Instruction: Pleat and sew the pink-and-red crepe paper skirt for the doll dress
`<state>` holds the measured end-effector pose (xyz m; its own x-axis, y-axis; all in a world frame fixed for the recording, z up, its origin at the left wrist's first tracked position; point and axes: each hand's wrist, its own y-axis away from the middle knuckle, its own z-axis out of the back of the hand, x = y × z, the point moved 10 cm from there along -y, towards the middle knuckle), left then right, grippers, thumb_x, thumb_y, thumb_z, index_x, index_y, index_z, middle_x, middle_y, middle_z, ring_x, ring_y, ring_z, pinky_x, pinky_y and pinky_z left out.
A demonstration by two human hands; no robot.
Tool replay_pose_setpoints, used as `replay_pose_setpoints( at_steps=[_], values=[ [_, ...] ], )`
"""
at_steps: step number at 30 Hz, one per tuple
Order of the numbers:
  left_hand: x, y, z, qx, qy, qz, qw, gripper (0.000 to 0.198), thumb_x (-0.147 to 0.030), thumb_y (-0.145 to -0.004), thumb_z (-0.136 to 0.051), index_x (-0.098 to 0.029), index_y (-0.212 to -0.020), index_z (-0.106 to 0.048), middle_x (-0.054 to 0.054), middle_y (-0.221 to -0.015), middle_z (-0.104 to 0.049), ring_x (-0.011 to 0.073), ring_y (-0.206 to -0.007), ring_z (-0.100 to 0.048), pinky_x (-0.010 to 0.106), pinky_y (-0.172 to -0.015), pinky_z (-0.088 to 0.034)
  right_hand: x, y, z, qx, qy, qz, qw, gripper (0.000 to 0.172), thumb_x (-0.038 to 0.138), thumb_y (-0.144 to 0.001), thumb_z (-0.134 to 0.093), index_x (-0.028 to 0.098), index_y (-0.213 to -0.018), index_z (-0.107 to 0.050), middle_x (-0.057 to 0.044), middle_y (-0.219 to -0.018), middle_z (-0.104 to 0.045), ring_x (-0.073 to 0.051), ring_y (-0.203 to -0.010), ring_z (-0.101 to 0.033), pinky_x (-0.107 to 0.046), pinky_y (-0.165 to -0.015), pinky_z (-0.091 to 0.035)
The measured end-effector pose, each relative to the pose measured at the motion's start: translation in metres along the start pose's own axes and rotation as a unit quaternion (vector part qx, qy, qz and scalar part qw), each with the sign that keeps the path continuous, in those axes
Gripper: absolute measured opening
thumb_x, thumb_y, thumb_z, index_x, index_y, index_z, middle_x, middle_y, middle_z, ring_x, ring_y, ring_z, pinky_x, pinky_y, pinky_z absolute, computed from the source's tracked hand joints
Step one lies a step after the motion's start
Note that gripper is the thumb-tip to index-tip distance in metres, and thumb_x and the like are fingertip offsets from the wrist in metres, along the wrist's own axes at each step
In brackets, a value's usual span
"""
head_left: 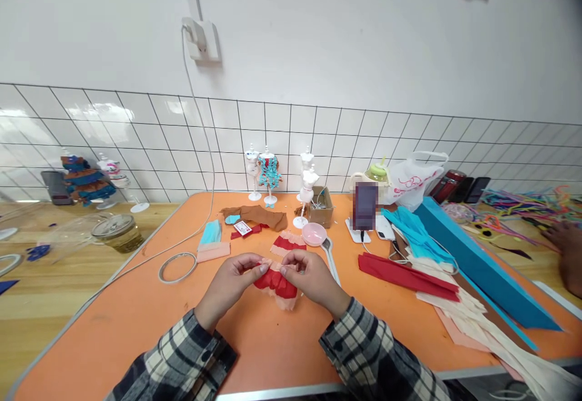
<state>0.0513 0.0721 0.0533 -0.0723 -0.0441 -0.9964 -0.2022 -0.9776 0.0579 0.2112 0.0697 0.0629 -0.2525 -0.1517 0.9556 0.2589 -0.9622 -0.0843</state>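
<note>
A gathered piece of red and pale pink crepe-like material [277, 284] is pinched along its upper edge between my two hands, above the orange table [268, 358]. My left hand [231, 281] closes thumb and fingers on its left end. On the upper right part, my right hand [313, 278] pinches it the same way. The lower pink edge hangs in ruffles. Just beyond my fingers lies another red and pink ruffled piece [290, 242], beside a pink bowl [313, 235]. A grey-white long-handled tool [331, 258] rests right of my right hand.
Small white dress forms [305, 185] and one in a turquoise ruffled dress [269, 173] stand behind. Left are a ring [177, 267] and cable [150, 249]. Right are a phone on a stand [364, 207] and folded red strips [407, 275]. Another person's hand [568, 249] shows far right.
</note>
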Motion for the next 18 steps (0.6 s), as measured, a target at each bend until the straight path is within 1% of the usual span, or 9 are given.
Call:
replay_pose_setpoints(
  at_steps=[2,5,6,8,10,13,15,17,18],
  values=[
    [0.002,0.000,-0.001,0.003,-0.014,0.002,1.000,0.036,-0.048,-0.070,-0.083,-0.016,-0.084,-0.077,0.004,-0.077,-0.073,0.0166,-0.068,-0.062,0.028,-0.066,-0.049,-0.001,0.001,-0.001,-0.004,0.000,-0.004,1.000,0.012,0.028,-0.080,-0.066,0.017,-0.081,-0.065,0.001,-0.071,-0.061,-0.013,-0.066,-0.051,-0.026,-0.063,-0.040],
    [0.004,0.001,0.003,-0.016,-0.019,-0.004,1.000,0.043,-0.045,-0.068,-0.084,-0.019,-0.102,-0.078,0.006,-0.090,-0.077,0.0212,-0.082,-0.066,0.030,-0.072,-0.052,0.000,0.003,0.001,-0.010,0.007,-0.004,1.000,0.011,0.028,-0.081,-0.066,0.017,-0.080,-0.065,0.001,-0.070,-0.058,-0.013,-0.065,-0.049,-0.026,-0.062,-0.039],
    [0.004,0.001,0.004,-0.023,-0.025,-0.009,0.999,0.044,-0.045,-0.068,-0.084,-0.019,-0.103,-0.077,0.007,-0.094,-0.077,0.0224,-0.085,-0.067,0.031,-0.074,-0.053,0.000,0.004,0.002,-0.009,0.011,-0.003,1.000,0.011,0.028,-0.080,-0.066,0.017,-0.080,-0.065,0.001,-0.070,-0.058,-0.013,-0.065,-0.049,-0.026,-0.062,-0.039],
    [0.005,0.000,0.005,-0.029,-0.044,-0.017,0.998,0.038,-0.046,-0.070,-0.082,-0.018,-0.096,-0.077,0.008,-0.094,-0.078,0.0229,-0.085,-0.068,0.032,-0.075,-0.053,-0.001,0.006,0.001,-0.005,0.015,-0.002,1.000,0.010,0.027,-0.079,-0.066,0.017,-0.079,-0.065,0.001,-0.070,-0.058,-0.013,-0.066,-0.050,-0.026,-0.062,-0.039],
    [0.009,0.000,0.002,-0.021,-0.060,-0.015,0.998,0.034,-0.048,-0.071,-0.080,-0.017,-0.085,-0.076,0.008,-0.087,-0.077,0.0221,-0.078,-0.068,0.033,-0.073,-0.054,-0.005,0.007,-0.001,0.002,0.006,-0.003,1.000,0.011,0.028,-0.079,-0.067,0.017,-0.079,-0.065,0.001,-0.071,-0.058,-0.013,-0.067,-0.051,-0.026,-0.063,-0.040],
    [0.016,0.003,-0.004,-0.003,-0.069,-0.004,0.998,0.035,-0.051,-0.073,-0.079,-0.016,-0.082,-0.075,0.007,-0.080,-0.076,0.0216,-0.072,-0.068,0.034,-0.070,-0.055,-0.016,0.010,-0.007,0.013,-0.041,-0.015,0.999,0.014,0.031,-0.080,-0.067,0.018,-0.079,-0.063,0.000,-0.074,-0.060,-0.014,-0.067,-0.052,-0.027,-0.063,-0.041],
    [0.015,0.005,-0.006,0.010,-0.080,-0.013,0.997,0.041,-0.053,-0.075,-0.077,-0.017,-0.094,-0.076,0.010,-0.089,-0.079,0.0247,-0.080,-0.072,0.036,-0.074,-0.057,-0.022,0.013,-0.008,0.025,-0.079,-0.028,0.996,0.018,0.034,-0.078,-0.069,0.018,-0.078,-0.061,0.000,-0.075,-0.060,-0.013,-0.067,-0.052,-0.027,-0.063,-0.042],
    [0.012,0.003,-0.002,0.011,-0.110,-0.038,0.993,0.050,-0.055,-0.082,-0.070,-0.018,-0.116,-0.073,0.012,-0.107,-0.080,0.0288,-0.099,-0.073,0.039,-0.085,-0.059,-0.026,0.019,-0.006,0.050,-0.112,-0.043,0.992,0.025,0.039,-0.076,-0.073,0.019,-0.078,-0.059,0.001,-0.073,-0.058,-0.012,-0.065,-0.049,-0.026,-0.062,-0.040],
    [0.009,-0.001,0.002,0.005,-0.146,-0.059,0.988,0.053,-0.056,-0.088,-0.064,-0.019,-0.126,-0.070,0.013,-0.115,-0.078,0.0296,-0.108,-0.072,0.041,-0.092,-0.058,-0.027,0.022,-0.004,0.067,-0.126,-0.052,0.988,0.029,0.042,-0.075,-0.076,0.019,-0.079,-0.059,0.002,-0.071,-0.056,-0.012,-0.063,-0.047,-0.026,-0.061,-0.038]
  ],
)
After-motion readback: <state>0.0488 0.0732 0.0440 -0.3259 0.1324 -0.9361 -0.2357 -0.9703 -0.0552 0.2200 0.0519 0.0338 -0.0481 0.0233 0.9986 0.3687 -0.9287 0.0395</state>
